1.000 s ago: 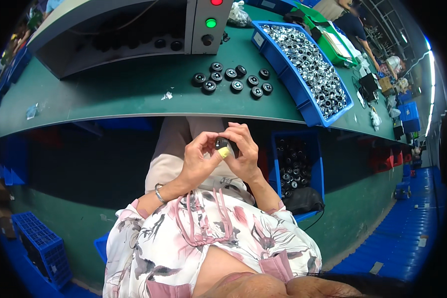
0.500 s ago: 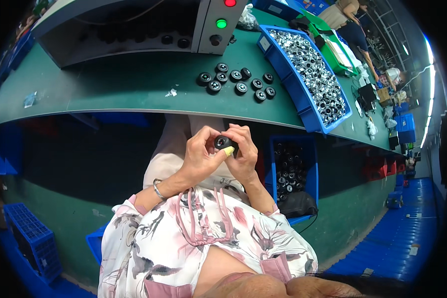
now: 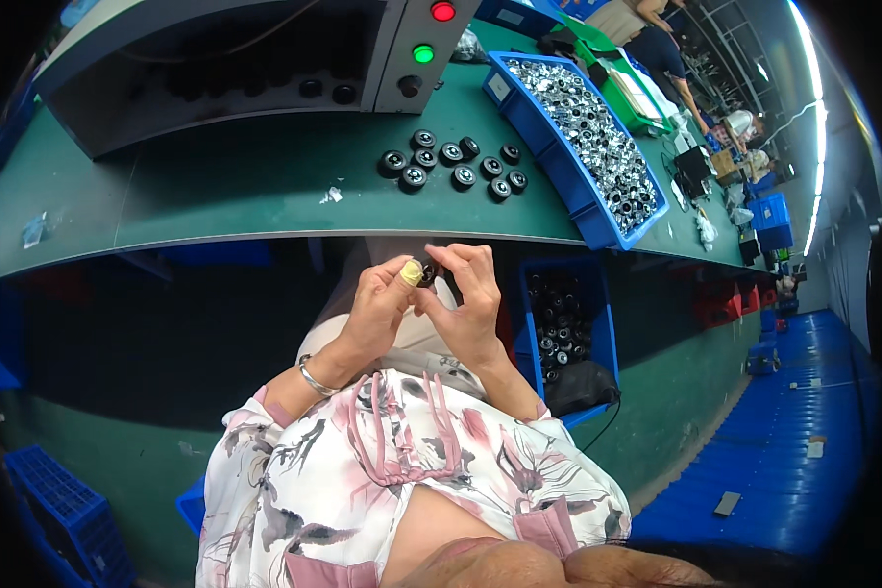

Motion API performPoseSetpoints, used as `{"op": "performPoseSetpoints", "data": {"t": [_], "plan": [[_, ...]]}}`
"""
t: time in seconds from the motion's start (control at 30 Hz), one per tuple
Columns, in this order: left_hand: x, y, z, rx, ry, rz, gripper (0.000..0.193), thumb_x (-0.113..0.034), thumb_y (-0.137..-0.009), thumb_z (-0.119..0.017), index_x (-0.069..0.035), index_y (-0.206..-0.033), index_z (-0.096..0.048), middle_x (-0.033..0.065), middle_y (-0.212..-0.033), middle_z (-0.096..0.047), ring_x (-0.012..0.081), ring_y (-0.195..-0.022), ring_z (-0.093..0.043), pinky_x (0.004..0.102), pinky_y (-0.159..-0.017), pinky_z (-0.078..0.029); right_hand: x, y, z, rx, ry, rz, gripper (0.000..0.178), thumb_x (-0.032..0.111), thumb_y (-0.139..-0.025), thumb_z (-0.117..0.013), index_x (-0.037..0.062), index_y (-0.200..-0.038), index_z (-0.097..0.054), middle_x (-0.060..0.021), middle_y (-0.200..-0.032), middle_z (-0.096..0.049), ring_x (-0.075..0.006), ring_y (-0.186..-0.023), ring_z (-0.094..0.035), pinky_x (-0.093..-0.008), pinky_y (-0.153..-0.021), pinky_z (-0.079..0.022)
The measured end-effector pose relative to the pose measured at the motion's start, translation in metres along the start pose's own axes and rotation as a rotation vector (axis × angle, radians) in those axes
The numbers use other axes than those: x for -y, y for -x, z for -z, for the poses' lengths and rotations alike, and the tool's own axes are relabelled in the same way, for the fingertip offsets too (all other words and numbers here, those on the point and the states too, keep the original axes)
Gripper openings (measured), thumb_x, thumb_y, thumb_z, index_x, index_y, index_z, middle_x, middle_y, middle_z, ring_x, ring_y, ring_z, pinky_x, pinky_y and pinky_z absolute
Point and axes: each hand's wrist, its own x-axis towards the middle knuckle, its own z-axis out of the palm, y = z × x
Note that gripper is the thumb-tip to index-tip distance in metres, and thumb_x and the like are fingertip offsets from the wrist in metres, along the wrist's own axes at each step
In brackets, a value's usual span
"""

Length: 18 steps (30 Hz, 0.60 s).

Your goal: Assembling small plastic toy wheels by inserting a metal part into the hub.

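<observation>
Above my lap, just off the table's front edge, both hands hold one small round black part [image 3: 428, 274], mostly covered by fingers. My left hand [image 3: 375, 309] is closed on its left side, with yellow tape [image 3: 412, 272] round the thumb. Fingers and thumb of my right hand [image 3: 470, 306] grip the part from the right. On the green table [image 3: 265, 201] ahead lie several loose round black parts [image 3: 463, 177] with light centres, similar in look to the held one.
A blue tray [image 3: 551, 160] of shiny silver parts stands at the table's right. Below it, a blue bin [image 3: 610, 328] contains black parts and a dark cloth-like item [image 3: 580, 387]. A grey machine housing [image 3: 387, 83] with red and green lights stands at the back. Another person works far right.
My hands have turned the black part, and its face is now mostly hidden. The taped left thumb has moved up and left over it. The whole view has shifted slightly.
</observation>
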Motion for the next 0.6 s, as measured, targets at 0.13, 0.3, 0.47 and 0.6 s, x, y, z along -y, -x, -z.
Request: {"op": "performPoseSetpoints", "data": {"t": [0.13,0.3,0.47,0.6], "plan": [[-0.011,0.000,0.002,-0.074,0.003,0.024,0.030,-0.024,-0.106,-0.056,0.003,-0.114,-0.066,0.0028,-0.096,-0.069,0.0057,-0.079,-0.060,0.0229,-0.070,-0.048,0.006,-0.014,-0.004,0.058,0.189,0.099,0.047,0.003,-0.061,-0.084,0.0039,-0.105,-0.070,-0.0102,-0.098,-0.063,-0.0290,-0.090,-0.060,-0.0417,-0.086,-0.049],[-0.023,0.007,0.018,-0.157,-0.361,-0.174,0.018,-0.004,-0.099,-0.062,0.005,-0.113,-0.067,0.0033,-0.098,-0.069,0.0066,-0.088,-0.062,0.0229,-0.076,-0.055,0.012,-0.018,-0.023,0.093,0.326,0.152,0.043,0.008,-0.062,-0.085,0.0057,-0.102,-0.071,-0.0085,-0.096,-0.064,-0.0301,-0.091,-0.062,-0.0464,-0.091,-0.046],[-0.025,0.012,0.029,-0.187,-0.142,-0.120,0.021,-0.008,-0.099,-0.062,0.003,-0.117,-0.068,0.0029,-0.102,-0.070,0.0063,-0.088,-0.064,0.0216,-0.077,-0.052,0.016,-0.014,-0.032,0.190,0.060,-0.025,0.051,-0.003,-0.065,-0.083,0.0006,-0.114,-0.070,-0.0113,-0.103,-0.063,-0.0248,-0.094,-0.064,-0.0356,-0.078,-0.054],[-0.025,0.012,0.029,-0.164,0.155,0.059,0.022,-0.011,-0.099,-0.064,0.001,-0.117,-0.068,0.0041,-0.100,-0.071,0.0077,-0.084,-0.065,0.0239,-0.080,-0.054,0.006,-0.013,-0.028,0.222,-0.149,-0.177,0.050,-0.001,-0.066,-0.083,0.0010,-0.115,-0.071,-0.0105,-0.106,-0.062,-0.0228,-0.098,-0.064,-0.0343,-0.082,-0.053]]}}
